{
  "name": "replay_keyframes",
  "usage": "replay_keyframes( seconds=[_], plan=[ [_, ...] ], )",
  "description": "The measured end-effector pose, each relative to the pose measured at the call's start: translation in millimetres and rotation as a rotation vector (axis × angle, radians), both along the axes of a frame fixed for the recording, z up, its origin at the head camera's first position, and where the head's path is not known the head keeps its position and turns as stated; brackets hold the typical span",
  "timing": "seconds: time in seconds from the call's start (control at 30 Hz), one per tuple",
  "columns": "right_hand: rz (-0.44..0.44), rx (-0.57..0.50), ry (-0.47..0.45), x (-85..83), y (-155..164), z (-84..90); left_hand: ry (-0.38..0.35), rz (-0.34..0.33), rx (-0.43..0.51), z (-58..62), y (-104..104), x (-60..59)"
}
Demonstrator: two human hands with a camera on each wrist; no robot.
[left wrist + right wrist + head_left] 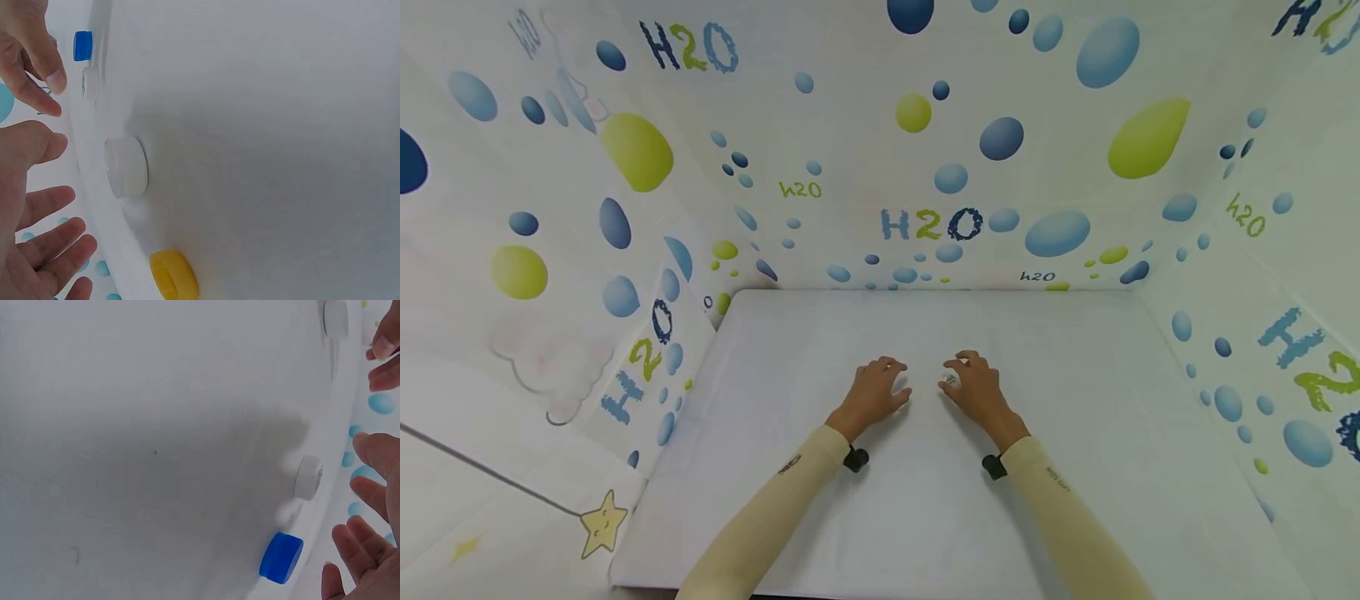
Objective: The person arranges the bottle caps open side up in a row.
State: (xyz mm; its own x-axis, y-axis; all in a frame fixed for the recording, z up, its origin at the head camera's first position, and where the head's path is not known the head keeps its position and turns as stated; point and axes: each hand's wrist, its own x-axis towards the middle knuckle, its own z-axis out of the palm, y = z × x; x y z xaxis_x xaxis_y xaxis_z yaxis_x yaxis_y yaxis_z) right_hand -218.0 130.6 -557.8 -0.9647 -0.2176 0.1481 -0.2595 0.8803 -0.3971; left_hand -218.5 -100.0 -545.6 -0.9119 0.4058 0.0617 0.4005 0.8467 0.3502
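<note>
Caps (130,169) lie on the white table (1075,367), none lifted, so handling looks barely begun and all seem left to do; left hand (871,392) and right hand (983,393) hover near them, each grip spread and pinching nothing; four caps are counted: one larger white cap (127,167) and one yellow cap (182,273) near the left, one blue cap (281,557) and one smaller white cap (307,478) near the right.

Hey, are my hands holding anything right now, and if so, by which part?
Nothing: your left hand hovers near a large round white plastic cap, your right hand near a small round white plastic cap, touching neither.
</note>
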Motion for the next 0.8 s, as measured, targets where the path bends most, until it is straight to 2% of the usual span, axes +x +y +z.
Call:
replay_keyframes(
  seconds=[0.2, 0.4, 0.8],
  plan=[
    [0.001, 0.01, -0.015, -4.2, 5.1, -4.9, -0.035, 0.003, -0.054, -2.0, 7.8, -10.7],
    [0.002, 0.005, -0.059, -6.1, 6.9, -6.6, -0.051, -0.004, -0.06, -7.8, 19.6, -20.9],
    [-0.036, 0.009, -0.096, -0.4, 8.5, -9.8, -0.045, -0.039, -0.102, -11.2, 45.9, -25.5]
  ],
)
